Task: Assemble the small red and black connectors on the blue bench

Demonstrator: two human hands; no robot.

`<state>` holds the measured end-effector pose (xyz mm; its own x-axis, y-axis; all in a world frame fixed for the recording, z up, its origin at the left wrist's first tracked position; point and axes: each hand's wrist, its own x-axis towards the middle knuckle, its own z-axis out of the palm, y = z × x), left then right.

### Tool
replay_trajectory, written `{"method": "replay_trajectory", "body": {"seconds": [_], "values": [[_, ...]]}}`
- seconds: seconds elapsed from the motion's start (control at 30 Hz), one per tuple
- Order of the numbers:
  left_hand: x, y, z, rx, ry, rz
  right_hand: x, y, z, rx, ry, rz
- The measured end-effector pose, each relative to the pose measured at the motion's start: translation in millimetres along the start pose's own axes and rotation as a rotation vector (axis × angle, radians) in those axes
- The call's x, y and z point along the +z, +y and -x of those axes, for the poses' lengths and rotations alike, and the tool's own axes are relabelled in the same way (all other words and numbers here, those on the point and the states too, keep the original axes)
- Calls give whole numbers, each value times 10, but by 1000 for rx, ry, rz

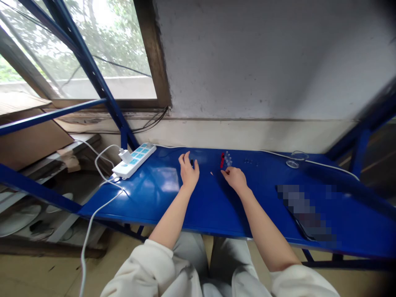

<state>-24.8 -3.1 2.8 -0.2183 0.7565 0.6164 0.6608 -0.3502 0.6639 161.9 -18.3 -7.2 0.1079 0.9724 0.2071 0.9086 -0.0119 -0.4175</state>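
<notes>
My left hand (189, 172) rests over the blue table with its fingers apart. A small black piece (192, 162) stands between its thumb and forefinger, apparently not gripped. My right hand (237, 179) has thumb and forefinger pinched together around a small red piece (228, 171), partly hidden by the fingers. Just beyond these fingertips are several red pieces (222, 160) in a short row. Beside them stand several small clear, tube-like pieces (228, 157). A tiny pale piece (211, 173) lies on the table between my hands.
A white power strip (134, 161) with a plugged-in charger (125, 155) sits at the left. Tiny clear parts (248, 161) lie right of the tubes. Farther right are a clear round item (292, 164), a white cable (329, 167) and a blurred dark flat object (305, 214).
</notes>
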Motion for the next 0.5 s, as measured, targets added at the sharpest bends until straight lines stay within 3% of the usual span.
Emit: {"method": "replay_trajectory", "body": {"seconds": [0.13,0.3,0.4,0.5], "values": [[-28,-136,-64,-1,-75,-162,17,-100,48,-243,-11,-83],[28,-244,-66,-40,-213,-219,46,-135,73,-373,-51,-161],[81,-322,-70,-89,-205,-127,67,-137,74,-387,-43,-201],[145,-352,-77,-176,-213,135,84,-161,74,-353,-23,-282]]}}
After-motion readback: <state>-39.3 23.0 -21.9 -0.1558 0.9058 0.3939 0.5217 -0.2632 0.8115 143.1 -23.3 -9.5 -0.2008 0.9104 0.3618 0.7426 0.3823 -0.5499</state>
